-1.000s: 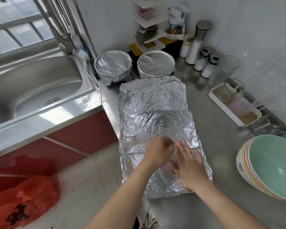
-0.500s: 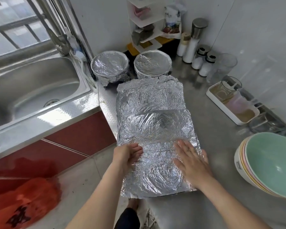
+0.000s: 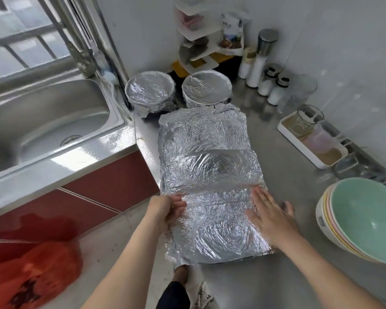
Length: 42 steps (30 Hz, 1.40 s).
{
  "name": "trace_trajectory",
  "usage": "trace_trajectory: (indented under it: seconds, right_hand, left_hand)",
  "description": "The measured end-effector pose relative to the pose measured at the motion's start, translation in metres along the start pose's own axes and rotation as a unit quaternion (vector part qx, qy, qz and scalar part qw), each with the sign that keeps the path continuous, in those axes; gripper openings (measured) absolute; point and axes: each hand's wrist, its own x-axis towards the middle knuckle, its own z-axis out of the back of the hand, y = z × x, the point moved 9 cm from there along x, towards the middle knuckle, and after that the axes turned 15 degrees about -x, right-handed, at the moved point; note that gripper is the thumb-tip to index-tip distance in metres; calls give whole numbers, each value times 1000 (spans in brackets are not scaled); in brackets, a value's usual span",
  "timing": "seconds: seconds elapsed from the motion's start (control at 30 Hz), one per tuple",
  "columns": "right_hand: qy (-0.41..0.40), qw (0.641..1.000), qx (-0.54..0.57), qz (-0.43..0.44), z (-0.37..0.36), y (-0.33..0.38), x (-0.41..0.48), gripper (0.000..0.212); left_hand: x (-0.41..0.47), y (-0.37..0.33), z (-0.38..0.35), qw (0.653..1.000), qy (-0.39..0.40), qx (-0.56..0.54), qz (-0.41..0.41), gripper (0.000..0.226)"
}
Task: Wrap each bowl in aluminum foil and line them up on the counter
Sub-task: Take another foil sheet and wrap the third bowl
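- foil sheet (image 3: 210, 175): crumpled, spread flat on the steel counter (image 3: 288, 197), centre of frame. Its left margin hangs past the counter edge. Same spot as 1 s ago.
- left hand (image 3: 167, 210): was mid-sheet next to the right hand 1 s ago, and slid left by 0.5 s ago. It is now at the sheet's left edge with its fingers curled over that edge, and it looks to be pinching the foil.
- right hand (image 3: 270, 217): has moved out toward the right edge. The palm is down and the fingers are straight and spread, pressing flat on the foil and gripping nothing.
- The hands are now well apart, with a smoothed band of foil between them.
- two foil-wrapped bowls (image 3: 151, 92) (image 3: 206, 88): side by side at upper centre, just behind the sheet's far edge, unchanged.
- stack of bare bowls (image 3: 363, 219): right edge of frame on the counter, tilted, green one on top, untouched.
- sink (image 3: 42, 121): upper left.
- white tray (image 3: 310, 141) with a glass cup: right of the sheet.
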Motion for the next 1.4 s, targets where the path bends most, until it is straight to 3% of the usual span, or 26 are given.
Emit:
trace_trajectory:
  seconds: [0.2, 0.3, 0.37, 0.47, 0.6, 0.73, 0.8, 0.9, 0.97, 1.03, 1.13, 1.27, 1.4]
  right_hand:
    - [-5, 1000, -10, -20, 8, 3, 1, 63]
    - [-44, 998, -2, -47, 25, 8, 1, 56]
    - [-102, 993, 12, -50, 41, 21, 0, 53]
    - [-160, 987, 14, -13, 53, 49, 1, 49]
    - [-176, 982, 51, -38, 55, 50, 6, 45]
    - [-137, 960, 184, -161, 46, 8, 14, 72]
    - [-104, 943, 258, -181, 43, -5, 21, 85]
    - [-89, 928, 295, -209, 51, -13, 21, 82]
    - [-64, 897, 368, -235, 49, -17, 19, 72]
    - [-37, 856, 453, -248, 41, -19, 18, 52]
    - [-38, 834, 489, -253, 33, -24, 20, 24]
    - [-51, 824, 482, -292, 31, -31, 18, 35]
    - [-44, 788, 532, -305, 15, -28, 11, 40]
  left_hand:
    - [3, -17, 23, 996, 0, 69, -60, 16]
    - [-1, -39, 38, 971, -67, 142, -179, 9]
    - [-6, -46, 42, 936, -101, 231, -245, 33]
    - [-2, -24, 33, 944, -45, 250, -213, 70]
    - [1, -14, 37, 947, -60, 224, -223, 78]
    - [3, -21, 42, 937, -71, 252, -232, 84]
    - [-2, -24, 39, 930, -56, 273, -240, 94]
    - [-4, -27, 35, 927, -34, 294, -231, 107]
    - [-2, -32, 34, 920, -28, 322, -223, 100]
    - [0, -40, 34, 905, -21, 363, -222, 79]
    - [1, -50, 35, 888, -24, 394, -235, 72]
    - [-3, -67, 30, 861, -49, 413, -292, 68]
    - [-5, -91, 15, 828, -76, 437, -344, 59]
